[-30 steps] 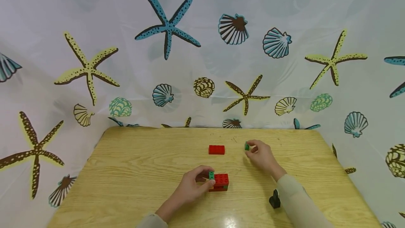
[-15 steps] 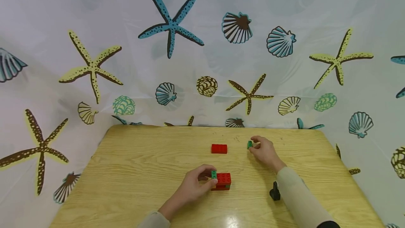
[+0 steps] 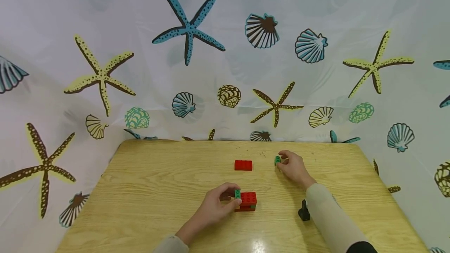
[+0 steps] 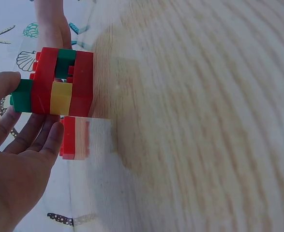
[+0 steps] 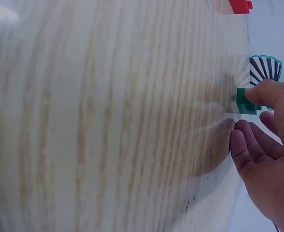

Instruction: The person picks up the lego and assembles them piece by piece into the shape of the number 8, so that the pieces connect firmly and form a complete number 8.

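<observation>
My left hand pinches a small green toy brick at the left end of a stack's top. The stack's upper red brick has bare studs to the right. In the left wrist view, a yellow brick and a green brick sit between the upper red brick and the lower red brick. Further back, my right hand is at another small green brick on the table. In the right wrist view its thumb touches that brick, while the other fingers stand apart from it.
A flat red brick lies on the wooden table behind the stack. A small black object stands beside the right sleeve. A white curtain with shells and starfish hangs round the table's back and sides.
The right-hand fingers have spread away from the green brick, which now shows more of its top. My left hand stays at the stack. The head view has shifted slightly.
</observation>
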Demonstrator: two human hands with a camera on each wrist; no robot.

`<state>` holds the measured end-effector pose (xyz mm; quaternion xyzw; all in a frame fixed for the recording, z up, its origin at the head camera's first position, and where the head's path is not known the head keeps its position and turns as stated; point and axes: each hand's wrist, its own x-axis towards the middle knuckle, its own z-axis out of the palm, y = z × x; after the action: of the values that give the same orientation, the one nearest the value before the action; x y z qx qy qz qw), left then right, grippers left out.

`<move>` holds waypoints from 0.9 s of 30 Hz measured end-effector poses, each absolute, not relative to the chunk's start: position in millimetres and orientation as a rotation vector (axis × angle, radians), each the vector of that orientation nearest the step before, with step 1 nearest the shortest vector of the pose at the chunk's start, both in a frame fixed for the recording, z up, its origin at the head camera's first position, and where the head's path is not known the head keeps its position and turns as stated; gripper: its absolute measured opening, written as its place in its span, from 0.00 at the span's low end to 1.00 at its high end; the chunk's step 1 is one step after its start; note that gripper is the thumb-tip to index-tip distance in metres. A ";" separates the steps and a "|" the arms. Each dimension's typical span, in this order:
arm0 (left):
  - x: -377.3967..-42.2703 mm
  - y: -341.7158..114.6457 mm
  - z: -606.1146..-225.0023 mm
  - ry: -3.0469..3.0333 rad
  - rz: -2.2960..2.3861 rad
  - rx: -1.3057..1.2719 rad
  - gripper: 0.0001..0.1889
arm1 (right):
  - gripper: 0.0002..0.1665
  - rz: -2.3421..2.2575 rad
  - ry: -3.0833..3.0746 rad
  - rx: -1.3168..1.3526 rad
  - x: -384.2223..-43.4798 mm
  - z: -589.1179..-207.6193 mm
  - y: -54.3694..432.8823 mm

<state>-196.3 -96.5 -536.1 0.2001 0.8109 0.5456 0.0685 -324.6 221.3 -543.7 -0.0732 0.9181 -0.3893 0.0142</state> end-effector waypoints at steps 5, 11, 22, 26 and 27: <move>-196.4 -96.4 -536.3 2.450 1.631 0.603 0.20 | 0.28 -1.204 2.868 -0.229 -325.5 -544.9 221.5; -196.2 -96.7 -536.4 2.457 1.625 0.618 0.19 | 0.29 -1.177 2.879 -0.242 -326.4 -545.3 220.4; -195.4 -95.9 -533.9 2.416 1.681 0.626 0.19 | 0.27 -1.137 2.906 -0.260 -326.7 -545.6 218.0; -195.0 -95.7 -533.8 2.416 1.677 0.620 0.19 | 0.26 -1.142 2.901 -0.250 -326.6 -546.4 218.4; -194.9 -95.7 -533.7 2.414 1.677 0.617 0.19 | 0.25 -1.145 2.900 -0.244 -326.8 -546.7 218.6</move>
<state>-194.9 -95.7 -533.7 0.2050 0.8018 0.5571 0.0690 -326.8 218.6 -546.7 -0.0781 0.9273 -0.3661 0.0072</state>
